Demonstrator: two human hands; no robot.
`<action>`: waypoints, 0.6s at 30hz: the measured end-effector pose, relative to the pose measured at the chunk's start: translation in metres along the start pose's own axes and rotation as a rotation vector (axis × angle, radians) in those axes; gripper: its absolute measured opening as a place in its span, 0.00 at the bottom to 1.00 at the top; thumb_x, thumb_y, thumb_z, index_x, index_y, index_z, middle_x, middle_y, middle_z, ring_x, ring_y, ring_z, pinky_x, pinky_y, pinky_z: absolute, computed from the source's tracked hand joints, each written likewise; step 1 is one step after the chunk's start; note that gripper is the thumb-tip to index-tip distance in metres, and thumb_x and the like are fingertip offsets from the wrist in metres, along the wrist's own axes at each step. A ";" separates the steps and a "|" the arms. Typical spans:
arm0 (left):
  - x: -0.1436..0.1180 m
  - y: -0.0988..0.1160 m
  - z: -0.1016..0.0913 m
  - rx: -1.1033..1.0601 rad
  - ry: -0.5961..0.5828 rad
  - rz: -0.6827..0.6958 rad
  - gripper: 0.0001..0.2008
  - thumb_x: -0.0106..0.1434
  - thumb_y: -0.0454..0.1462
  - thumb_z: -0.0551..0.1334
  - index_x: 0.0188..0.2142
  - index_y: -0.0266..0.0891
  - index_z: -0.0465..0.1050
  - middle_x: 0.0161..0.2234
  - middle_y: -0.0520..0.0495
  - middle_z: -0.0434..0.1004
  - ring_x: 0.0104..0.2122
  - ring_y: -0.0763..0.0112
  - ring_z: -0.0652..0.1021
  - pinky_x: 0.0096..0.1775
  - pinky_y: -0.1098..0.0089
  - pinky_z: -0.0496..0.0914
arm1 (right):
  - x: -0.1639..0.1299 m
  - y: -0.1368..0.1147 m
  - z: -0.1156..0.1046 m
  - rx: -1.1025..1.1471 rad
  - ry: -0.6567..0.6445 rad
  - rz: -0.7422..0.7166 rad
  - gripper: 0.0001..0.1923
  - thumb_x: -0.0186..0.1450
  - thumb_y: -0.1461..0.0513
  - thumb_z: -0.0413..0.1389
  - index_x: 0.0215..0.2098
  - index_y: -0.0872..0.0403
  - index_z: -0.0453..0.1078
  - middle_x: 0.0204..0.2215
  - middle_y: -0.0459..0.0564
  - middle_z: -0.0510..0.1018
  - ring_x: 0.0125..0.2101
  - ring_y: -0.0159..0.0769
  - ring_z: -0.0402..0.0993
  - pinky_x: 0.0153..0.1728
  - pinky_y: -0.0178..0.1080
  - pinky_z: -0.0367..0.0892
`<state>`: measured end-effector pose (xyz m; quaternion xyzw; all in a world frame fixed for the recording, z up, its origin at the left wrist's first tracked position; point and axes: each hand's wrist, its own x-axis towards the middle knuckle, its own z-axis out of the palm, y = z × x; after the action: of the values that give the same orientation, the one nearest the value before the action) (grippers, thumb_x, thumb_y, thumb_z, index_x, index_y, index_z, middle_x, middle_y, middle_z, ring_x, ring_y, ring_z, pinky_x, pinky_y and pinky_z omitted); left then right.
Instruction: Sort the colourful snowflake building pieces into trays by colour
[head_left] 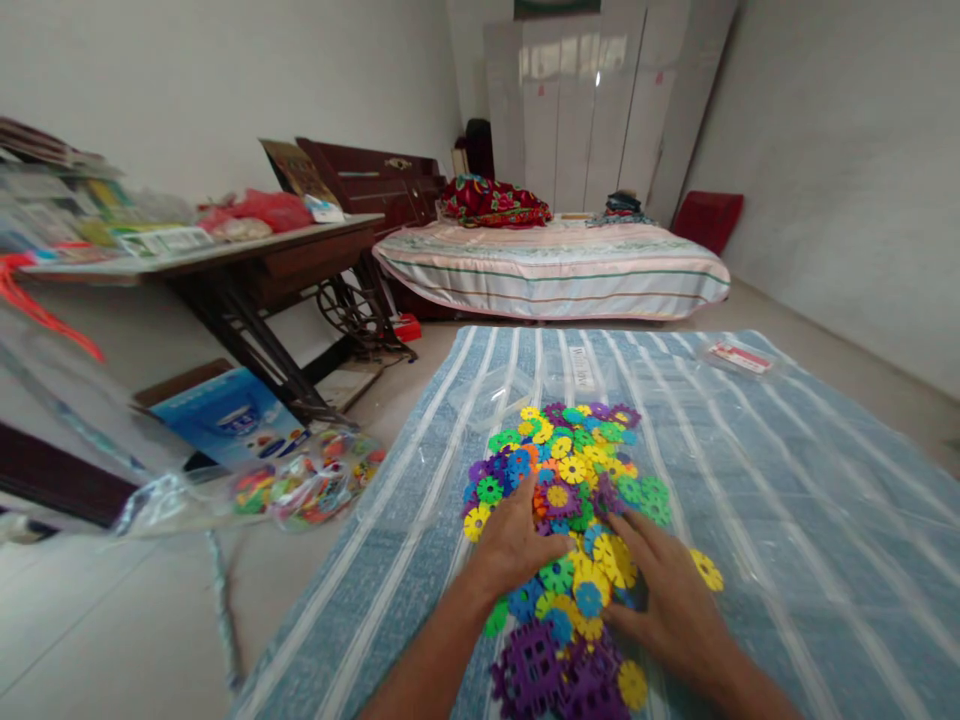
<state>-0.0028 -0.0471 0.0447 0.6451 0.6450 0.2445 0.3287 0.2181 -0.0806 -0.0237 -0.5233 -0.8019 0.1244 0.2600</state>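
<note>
A heap of colourful plastic snowflake discs [572, 470] in yellow, green, blue, purple and orange lies on a blue striped cloth [405, 530]. My left hand [517, 535] rests at the heap's left side, thumb stretched toward the middle and fingers reaching forward over the discs. At the right side, my right hand [660, 575] has its thumb and fingers apart, touching the pieces. Purple square lattice pieces [529, 660] lie at the near end of the heap. One yellow disc [706, 570] sits apart, right of my right hand. Neither hand visibly grips a disc.
A clear plastic box [491, 395] and a small red-and-white packet [741, 357] lie on the cloth. Left are a sewing-machine table [277, 245], a blue carton [232, 420] and bags of bright toys [319, 480] on the floor. A bed [555, 270] stands beyond.
</note>
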 end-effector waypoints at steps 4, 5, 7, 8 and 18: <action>0.023 0.011 0.006 -0.251 -0.025 0.000 0.43 0.41 0.38 0.69 0.58 0.37 0.58 0.55 0.41 0.66 0.53 0.57 0.69 0.54 0.60 0.62 | 0.018 -0.012 0.003 -0.018 -0.023 -0.042 0.38 0.52 0.59 0.58 0.60 0.50 0.57 0.57 0.56 0.64 0.55 0.50 0.60 0.53 0.53 0.57; 0.026 0.012 0.006 -0.300 -0.026 0.010 0.43 0.41 0.37 0.69 0.58 0.37 0.58 0.55 0.42 0.66 0.53 0.58 0.68 0.55 0.61 0.62 | 0.021 -0.015 0.005 -0.022 -0.021 -0.054 0.37 0.52 0.60 0.57 0.60 0.50 0.58 0.56 0.56 0.65 0.55 0.50 0.60 0.54 0.53 0.57; 0.033 0.014 0.004 -0.351 -0.035 0.040 0.43 0.41 0.35 0.69 0.58 0.36 0.59 0.55 0.43 0.66 0.54 0.59 0.68 0.56 0.62 0.60 | 0.024 -0.019 0.009 -0.015 -0.015 -0.070 0.36 0.52 0.61 0.56 0.60 0.51 0.58 0.56 0.56 0.65 0.55 0.49 0.60 0.54 0.53 0.58; 0.036 0.015 0.002 -0.349 -0.040 0.061 0.43 0.40 0.34 0.69 0.58 0.35 0.59 0.55 0.43 0.66 0.54 0.59 0.68 0.57 0.61 0.60 | 0.026 -0.021 0.012 -0.002 -0.010 -0.075 0.37 0.52 0.61 0.56 0.61 0.52 0.57 0.56 0.56 0.65 0.55 0.49 0.60 0.54 0.52 0.58; 0.072 0.048 -0.017 -0.535 -0.305 0.170 0.41 0.41 0.36 0.70 0.56 0.37 0.63 0.58 0.38 0.63 0.54 0.53 0.68 0.51 0.58 0.66 | 0.043 -0.047 0.035 0.076 0.051 -0.159 0.30 0.58 0.64 0.52 0.59 0.57 0.56 0.53 0.58 0.68 0.53 0.45 0.63 0.52 0.47 0.63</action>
<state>0.0198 0.0281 0.0839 0.6163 0.4449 0.3325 0.5582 0.1484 -0.0589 -0.0186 -0.4508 -0.8287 0.1204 0.3092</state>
